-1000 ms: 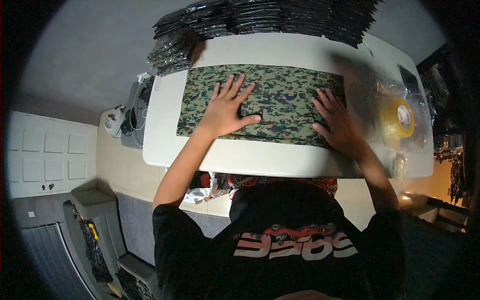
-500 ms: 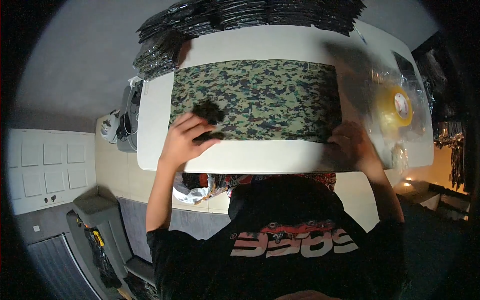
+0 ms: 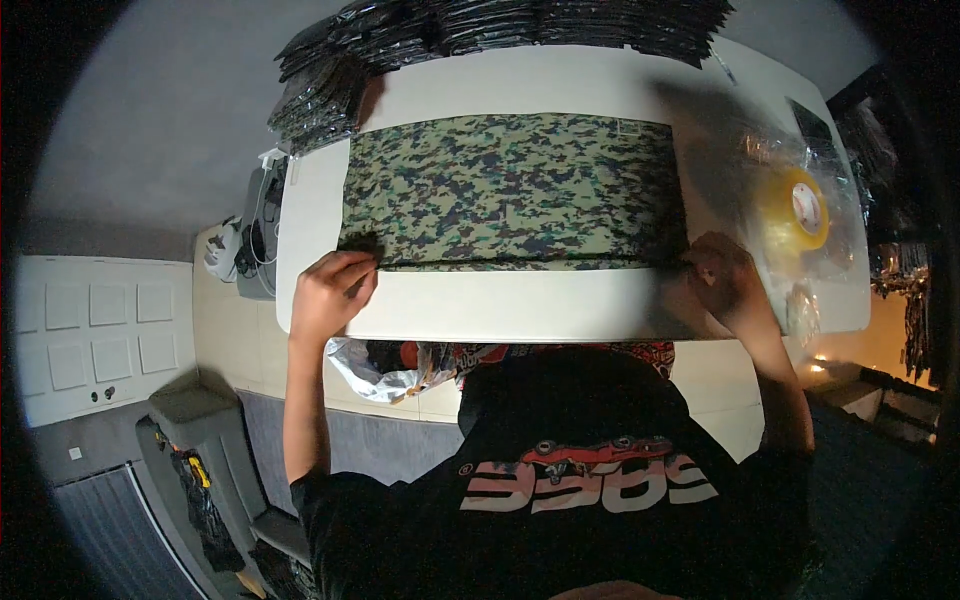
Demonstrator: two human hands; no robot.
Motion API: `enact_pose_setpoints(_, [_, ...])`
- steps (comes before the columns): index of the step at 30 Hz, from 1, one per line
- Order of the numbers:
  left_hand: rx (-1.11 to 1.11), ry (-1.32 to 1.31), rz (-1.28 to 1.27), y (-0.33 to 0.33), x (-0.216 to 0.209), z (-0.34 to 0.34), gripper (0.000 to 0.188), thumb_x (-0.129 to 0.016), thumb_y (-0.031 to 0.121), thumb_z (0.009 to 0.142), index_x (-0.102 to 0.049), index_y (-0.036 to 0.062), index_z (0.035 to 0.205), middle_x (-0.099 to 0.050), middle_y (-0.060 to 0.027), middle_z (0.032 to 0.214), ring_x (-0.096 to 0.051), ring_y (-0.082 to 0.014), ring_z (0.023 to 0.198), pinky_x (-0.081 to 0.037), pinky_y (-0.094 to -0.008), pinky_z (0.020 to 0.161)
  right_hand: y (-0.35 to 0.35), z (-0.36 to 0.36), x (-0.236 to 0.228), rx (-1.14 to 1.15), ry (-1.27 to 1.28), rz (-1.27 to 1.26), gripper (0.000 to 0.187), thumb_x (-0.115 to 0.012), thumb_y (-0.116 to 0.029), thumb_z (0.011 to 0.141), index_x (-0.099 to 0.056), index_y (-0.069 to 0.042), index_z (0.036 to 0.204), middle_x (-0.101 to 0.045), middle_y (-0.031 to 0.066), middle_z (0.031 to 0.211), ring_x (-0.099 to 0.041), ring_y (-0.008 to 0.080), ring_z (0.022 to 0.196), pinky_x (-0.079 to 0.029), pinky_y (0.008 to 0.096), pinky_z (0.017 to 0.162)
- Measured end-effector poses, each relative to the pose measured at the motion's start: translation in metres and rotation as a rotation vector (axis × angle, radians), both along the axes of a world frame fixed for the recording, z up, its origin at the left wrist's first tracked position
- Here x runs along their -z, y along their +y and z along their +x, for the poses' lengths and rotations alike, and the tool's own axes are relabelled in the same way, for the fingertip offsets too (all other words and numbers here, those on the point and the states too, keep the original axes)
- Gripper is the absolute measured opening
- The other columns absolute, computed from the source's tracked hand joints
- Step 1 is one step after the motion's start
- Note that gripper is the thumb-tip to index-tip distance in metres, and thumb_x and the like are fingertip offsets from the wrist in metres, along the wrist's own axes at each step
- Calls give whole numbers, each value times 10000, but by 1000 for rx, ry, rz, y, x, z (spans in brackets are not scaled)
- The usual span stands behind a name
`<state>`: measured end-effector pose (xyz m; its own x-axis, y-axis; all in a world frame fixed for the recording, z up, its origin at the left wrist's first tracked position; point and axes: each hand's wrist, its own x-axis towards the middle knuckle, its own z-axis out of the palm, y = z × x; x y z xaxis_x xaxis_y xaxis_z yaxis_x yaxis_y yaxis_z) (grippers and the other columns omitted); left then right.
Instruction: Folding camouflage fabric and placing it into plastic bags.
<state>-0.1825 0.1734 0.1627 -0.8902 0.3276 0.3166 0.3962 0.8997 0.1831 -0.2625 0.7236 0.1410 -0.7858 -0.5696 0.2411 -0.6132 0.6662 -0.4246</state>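
A flat rectangular camouflage-patterned sheet [image 3: 515,190] lies across the white table [image 3: 520,305]. I cannot tell whether it is cloth or plastic. Along its near edge runs a dark line, like a fold or raised lip. My left hand [image 3: 330,290] is closed at the near left corner, thumb and fingers pinched on the edge. At the near right corner, my right hand [image 3: 730,285] is closed on the edge too, its fingertips partly lost in shadow.
Stacks of shiny black plastic packages [image 3: 560,30] line the far edge, with more clear-wrapped packs [image 3: 315,110] at the far left. A roll of yellowish tape [image 3: 806,208] rests on clear plastic at the right. A white bag [image 3: 375,375] sits below the table's near edge.
My left hand has slid left from the sheet's near edge to its corner. The near edge now lies straighter, with a dark line along it. My right hand has moved slightly right.
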Motion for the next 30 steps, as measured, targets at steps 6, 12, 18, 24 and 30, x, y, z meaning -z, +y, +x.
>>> enact_pose_setpoints(6, [-51, -19, 22, -1, 0, 2, 110, -797, 78, 832, -798, 43, 936, -784, -96, 995, -762, -280, 873, -621, -379, 786, -7, 4, -5, 122, 19, -122, 161, -764, -18, 796, -744, -9, 956, -716, 154, 942, -706, 360, 899, -577, 426, 809])
enact_pose_setpoints(12, [-50, -37, 36, -2, -2, 1, 109, -791, 78, 838, -797, 48, 942, -782, -95, 993, -761, -286, 882, -618, -385, 789, -13, 11, -8, 323, -188, -190, 159, -777, -52, 854, -798, -24, 1009, -784, 181, 991, -770, 330, 895, -596, 394, 812])
enact_pose_setpoints(18, [-44, -63, 15, -1, -6, 1, 108, -789, 77, 840, -803, 57, 945, -782, -93, 999, -760, -291, 880, -616, -384, 789, -12, 8, -5, 330, -186, -237, 139, -782, -50, 853, -809, -32, 989, -789, 170, 967, -778, 307, 884, -597, 383, 810])
enact_pose_setpoints(24, [-45, -99, 11, 1, -9, 2, 145, -790, 82, 837, -826, 82, 977, -782, -101, 1024, -759, -296, 873, -614, -382, 784, -6, 10, -7, 237, -174, -154, 177, -764, -14, 823, -805, -15, 995, -772, 153, 950, -752, 305, 930, -587, 358, 847])
enact_pose_setpoints(30, [-55, -138, -2, 3, -12, 0, 154, -786, 66, 826, -826, 81, 973, -781, -107, 1025, -760, -300, 864, -613, -383, 774, -2, 11, 7, 201, -323, -381, 191, -743, -22, 865, -793, -3, 1049, -767, 158, 1048, -739, 283, 1018, -582, 365, 890])
